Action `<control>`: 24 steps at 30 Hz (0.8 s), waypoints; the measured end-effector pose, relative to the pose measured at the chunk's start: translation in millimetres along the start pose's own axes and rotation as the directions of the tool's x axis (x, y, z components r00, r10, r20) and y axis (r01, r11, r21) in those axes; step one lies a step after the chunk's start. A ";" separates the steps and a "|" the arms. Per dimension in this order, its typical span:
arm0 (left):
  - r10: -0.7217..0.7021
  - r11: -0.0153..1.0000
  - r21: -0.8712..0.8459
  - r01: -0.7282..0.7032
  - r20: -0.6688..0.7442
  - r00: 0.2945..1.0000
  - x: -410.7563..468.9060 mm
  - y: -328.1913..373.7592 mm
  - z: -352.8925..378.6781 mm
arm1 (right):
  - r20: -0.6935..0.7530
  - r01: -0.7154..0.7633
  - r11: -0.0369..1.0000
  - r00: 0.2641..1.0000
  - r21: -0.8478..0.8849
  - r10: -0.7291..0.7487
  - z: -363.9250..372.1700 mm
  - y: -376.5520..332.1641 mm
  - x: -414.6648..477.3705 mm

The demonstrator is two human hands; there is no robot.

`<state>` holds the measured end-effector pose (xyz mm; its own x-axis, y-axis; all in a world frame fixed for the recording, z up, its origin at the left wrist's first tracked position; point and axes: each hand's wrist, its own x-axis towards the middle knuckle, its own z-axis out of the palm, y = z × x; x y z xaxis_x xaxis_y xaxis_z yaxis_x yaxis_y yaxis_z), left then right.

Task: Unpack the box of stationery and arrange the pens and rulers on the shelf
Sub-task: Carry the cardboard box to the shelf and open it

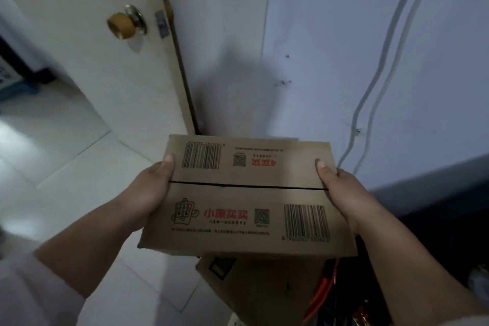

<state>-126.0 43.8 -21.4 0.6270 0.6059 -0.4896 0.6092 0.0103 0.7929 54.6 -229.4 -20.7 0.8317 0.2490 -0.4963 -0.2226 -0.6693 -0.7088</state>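
Cardboard box [238,200], flaps closed hiding contents, gripped by left hand [149,190] and right hand [344,193].

Tan cardboard box [246,193] with black barcodes and red lettering, white door [87,42]

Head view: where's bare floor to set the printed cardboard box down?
Bare: white tiled floor left of the printed brown cardboard box, bordered by the white door. Crowded below and right: second cardboard box, dark clutter with orange piece.
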 end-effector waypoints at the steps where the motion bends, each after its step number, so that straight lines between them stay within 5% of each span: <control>1: -0.004 1.000 0.002 0.004 -0.024 1.000 -7.7 -6.0 -12.1 | 0.011 0.016 0.999 1.000 -0.047 -0.016 7.4 -5.1 -0.1; 14: -0.158 0.890 -0.456 -0.029 -0.368 0.916 -167.8 -139.0 -195.3 | 0.366 0.335 0.933 0.891 -0.131 -0.269 181.3 -121.8 -129.6; 24: -0.363 0.844 -0.531 -0.073 -0.666 0.652 -343.9 -279.2 -333.2 | 0.677 0.527 0.846 0.651 -0.078 -0.343 368.4 -162.8 -301.2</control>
<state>-673.5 97.7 46.4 -0.1360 0.9208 -0.3655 0.2106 0.3874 0.8975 -347.1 62.5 59.5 0.2734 0.8656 -0.4194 0.2896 -0.4899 -0.8223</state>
